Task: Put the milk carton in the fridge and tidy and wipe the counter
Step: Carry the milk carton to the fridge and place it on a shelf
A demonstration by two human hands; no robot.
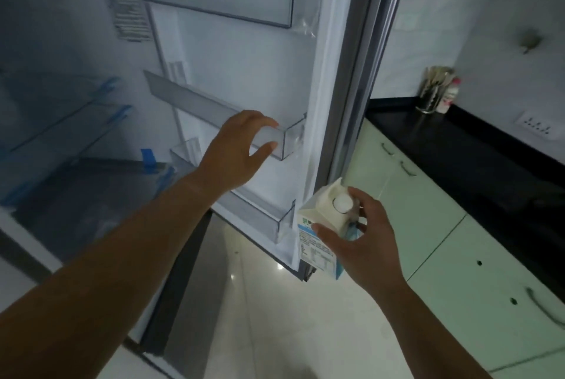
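The fridge stands open, its door [250, 51] swung toward me with clear plastic bins. My left hand [237, 149] grips the front wall of the middle door bin [195, 103], fingers over the rim and thumb below. My right hand [357, 235] holds a white milk carton [318, 210] with a round white cap and blue label, gripped from the side near its top. The carton is upright beside the door's outer edge, level with the lowest door bin [263, 210].
Glass shelves [61, 109] with blue tape fill the fridge interior at left. A black counter [458, 140] runs along the right above pale green cabinets [434, 225], with a utensil holder [432, 91] and a small bottle at its far end. Glossy white floor tiles lie below.
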